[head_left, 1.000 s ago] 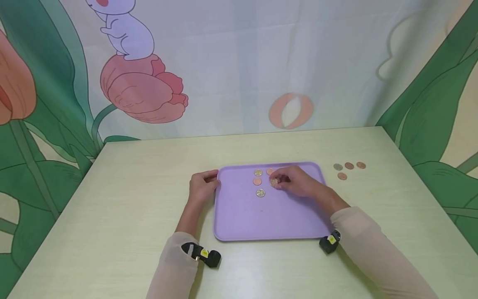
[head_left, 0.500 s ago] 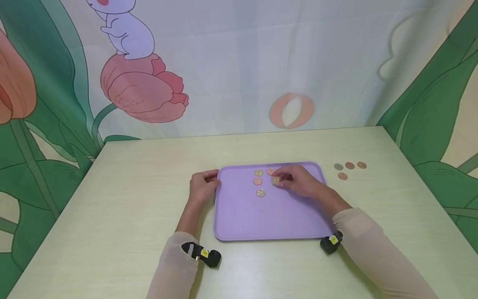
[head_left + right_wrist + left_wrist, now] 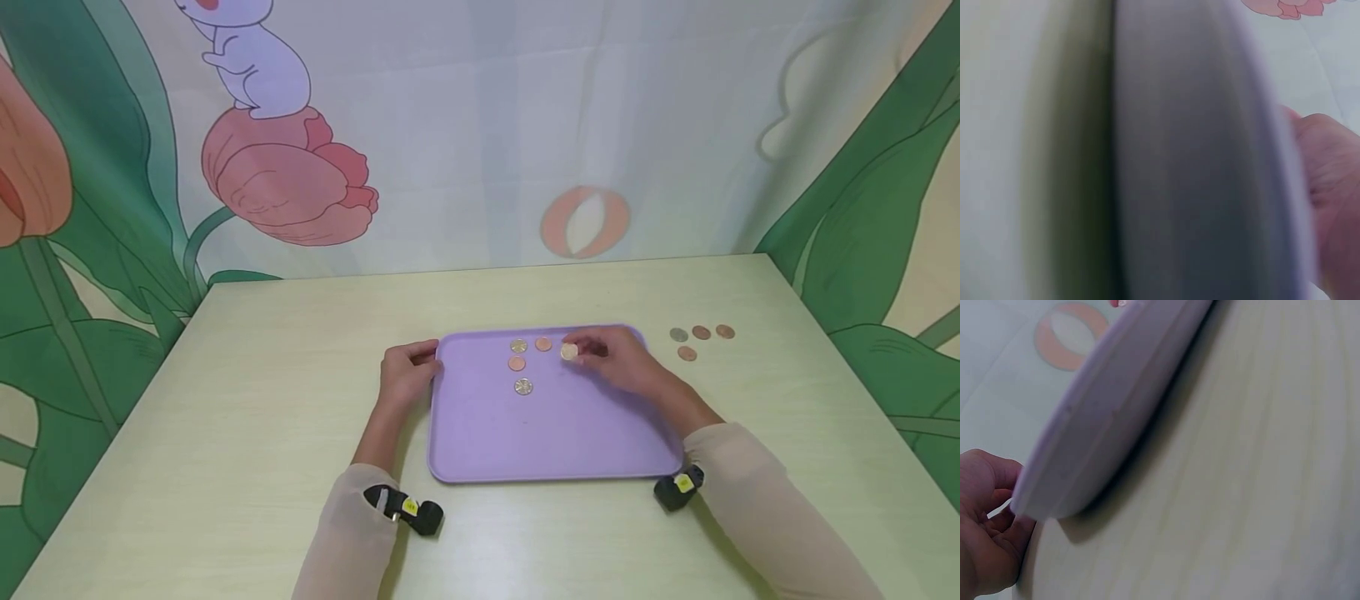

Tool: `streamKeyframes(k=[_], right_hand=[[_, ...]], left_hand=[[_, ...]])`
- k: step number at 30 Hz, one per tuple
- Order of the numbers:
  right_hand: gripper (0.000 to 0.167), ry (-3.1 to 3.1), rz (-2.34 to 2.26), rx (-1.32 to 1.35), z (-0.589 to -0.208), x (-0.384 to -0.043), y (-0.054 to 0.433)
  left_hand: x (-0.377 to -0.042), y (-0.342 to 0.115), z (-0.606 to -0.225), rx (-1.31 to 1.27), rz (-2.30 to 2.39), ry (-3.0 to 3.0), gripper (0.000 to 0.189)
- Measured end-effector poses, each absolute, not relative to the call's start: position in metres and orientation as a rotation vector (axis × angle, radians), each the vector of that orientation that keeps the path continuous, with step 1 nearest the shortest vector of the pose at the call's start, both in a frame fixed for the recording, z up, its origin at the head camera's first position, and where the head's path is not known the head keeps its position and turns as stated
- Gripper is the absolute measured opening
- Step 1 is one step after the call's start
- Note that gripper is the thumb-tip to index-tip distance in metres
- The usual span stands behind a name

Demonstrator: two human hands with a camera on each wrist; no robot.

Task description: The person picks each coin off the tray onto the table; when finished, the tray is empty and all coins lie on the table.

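Observation:
A purple tray (image 3: pixel 517 433) lies on the table. My left hand (image 3: pixel 406 373) holds its left rim near the far corner; in the left wrist view, the thumb and fingers meet the tray edge. Over the tray's far right part, my right hand (image 3: pixel 618 360) pinches a pale gold coin (image 3: pixel 569 352) between thumb and fingers. On the tray lie a gold coin (image 3: pixel 519 345), a copper coin (image 3: pixel 543 343), a second copper coin (image 3: pixel 517 363) and another gold coin (image 3: pixel 523 386). The tray wall hides the right fingertips in the right wrist view.
Right of the tray, several loose coins lie on the table (image 3: pixel 262 400): a silver coin (image 3: pixel 678 334) and copper coins (image 3: pixel 701 332). A printed curtain (image 3: pixel 450 150) hangs behind the table's far edge.
My right hand has moved right and a little away with the gold coin, uncovering the copper coin at the tray's far side. The left hand has stayed put.

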State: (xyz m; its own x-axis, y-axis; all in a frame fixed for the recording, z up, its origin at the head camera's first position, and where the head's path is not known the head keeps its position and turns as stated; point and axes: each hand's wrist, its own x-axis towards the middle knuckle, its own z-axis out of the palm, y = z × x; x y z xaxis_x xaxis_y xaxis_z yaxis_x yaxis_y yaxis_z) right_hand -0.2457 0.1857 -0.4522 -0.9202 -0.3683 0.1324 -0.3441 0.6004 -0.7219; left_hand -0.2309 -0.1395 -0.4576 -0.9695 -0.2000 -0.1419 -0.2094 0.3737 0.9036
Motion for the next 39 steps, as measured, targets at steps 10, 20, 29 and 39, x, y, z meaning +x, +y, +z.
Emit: streamKeyframes(k=[10,20,29,39], right_hand=[[0.031,2.796,-1.323,-0.531,-0.444,-0.242,0.201],[0.032,2.802,-1.370,-0.449,-0.437,-0.236,0.228],[0.033,2.851,-1.344,-0.400,-0.438,-0.232,0.261],[0.034,2.954,-1.327,-0.352,-0.439,-0.225,0.297]], left_hand=[[-0.231,-0.140,-0.457,-0.385,1.698,2.594,0.040],[-0.231,-0.141,-0.457,-0.384,1.694,2.600,0.040],[-0.230,-0.141,-0.456,-0.388,1.694,2.598,0.040],[-0.230,-0.140,-0.456,-0.378,1.694,2.597,0.040]])
